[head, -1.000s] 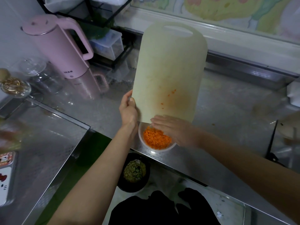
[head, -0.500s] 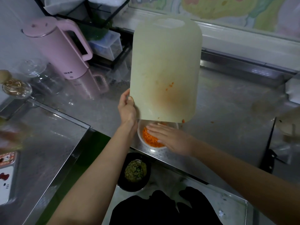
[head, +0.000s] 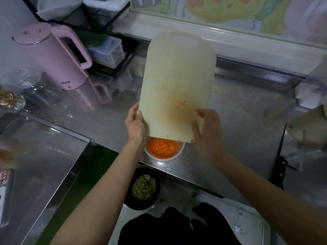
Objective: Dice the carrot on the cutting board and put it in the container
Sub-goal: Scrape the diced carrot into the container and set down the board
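Note:
A pale cutting board is tilted up steeply, its lower edge over a small clear container on the steel counter. Diced carrot fills the container. A few carrot bits still cling to the board's face. My left hand grips the board's lower left edge, thumb on the front. My right hand is at the board's lower right corner, blurred, fingers loosely spread against the face.
A pink kettle stands at the back left beside glass jars. A black bowl of green-yellow scraps sits below the counter edge. A dark knife handle lies at the right. A wire rack with clear boxes is behind.
My right hand rose from over the container to the board's lower right corner. The board tipped slightly and the carrot in the container is uncovered.

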